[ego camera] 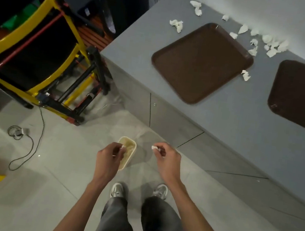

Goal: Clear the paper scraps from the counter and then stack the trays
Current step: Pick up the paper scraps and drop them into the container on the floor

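Left hand (109, 155): fingers pinch a scrap (123, 146), right above the bin (126, 153).
Right hand (167, 159): fingers pinch a scrap (154, 148), just right of the bin.

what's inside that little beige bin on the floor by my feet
The beige bin shows only a pale, blurry interior; whether scraps lie in it cannot be told. The left hand covers its near-left edge.
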`<state>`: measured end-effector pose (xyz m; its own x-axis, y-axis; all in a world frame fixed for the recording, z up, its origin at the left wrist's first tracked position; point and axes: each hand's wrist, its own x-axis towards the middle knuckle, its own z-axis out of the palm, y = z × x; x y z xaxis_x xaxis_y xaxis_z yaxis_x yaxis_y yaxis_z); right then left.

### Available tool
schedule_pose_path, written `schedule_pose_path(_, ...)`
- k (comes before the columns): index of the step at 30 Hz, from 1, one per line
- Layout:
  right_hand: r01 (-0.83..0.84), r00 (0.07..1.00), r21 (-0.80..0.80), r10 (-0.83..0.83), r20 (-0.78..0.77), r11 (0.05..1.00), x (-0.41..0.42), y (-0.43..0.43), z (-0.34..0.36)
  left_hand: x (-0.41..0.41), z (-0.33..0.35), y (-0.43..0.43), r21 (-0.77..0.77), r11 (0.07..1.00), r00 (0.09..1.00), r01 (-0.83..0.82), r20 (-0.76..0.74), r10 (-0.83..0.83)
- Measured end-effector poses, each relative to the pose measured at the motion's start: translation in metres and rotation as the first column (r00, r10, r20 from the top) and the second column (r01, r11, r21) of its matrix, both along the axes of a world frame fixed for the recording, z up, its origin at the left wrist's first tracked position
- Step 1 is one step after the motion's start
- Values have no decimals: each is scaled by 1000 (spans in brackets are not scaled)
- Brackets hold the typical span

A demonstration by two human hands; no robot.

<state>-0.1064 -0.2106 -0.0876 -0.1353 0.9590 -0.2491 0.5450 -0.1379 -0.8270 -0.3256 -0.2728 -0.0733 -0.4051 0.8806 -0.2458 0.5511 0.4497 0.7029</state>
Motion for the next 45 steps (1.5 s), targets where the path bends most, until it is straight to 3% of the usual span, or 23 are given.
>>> schedule_pose_path(5,-108,993,-89,111,33,990,-55,-33,-34,-51,-30,-38,-71,997,999,-26,18,28)
schedule_pose_path(13,-70,989,-199,94,116,977,-128,-71,-117,-111,-103,-66,-197,980,996,28,93,-9)
schedule_pose_path(20,-88,976,-328,147,159,941,-171,-77,-251,-138,-234,-64,-295,953,994,73,104,-44)
schedule_pose_path(29,-89,976,-356,153,155,930,-206,-71,-434,-156,-423,-30,-353,929,993,111,71,-92)
schedule_pose_path(34,-190,923,-383,298,245,904,-229,-74,-508,-154,-502,2,-353,920,985,170,48,-164)
schedule_pose_path(39,-250,869,-420,394,300,872,-233,-81,-533,-147,-541,17,-390,883,966,259,117,-232)
schedule_pose_path(45,-186,898,-418,326,294,889,-219,-85,-480,-157,-497,-5,-405,892,975,201,173,-141)
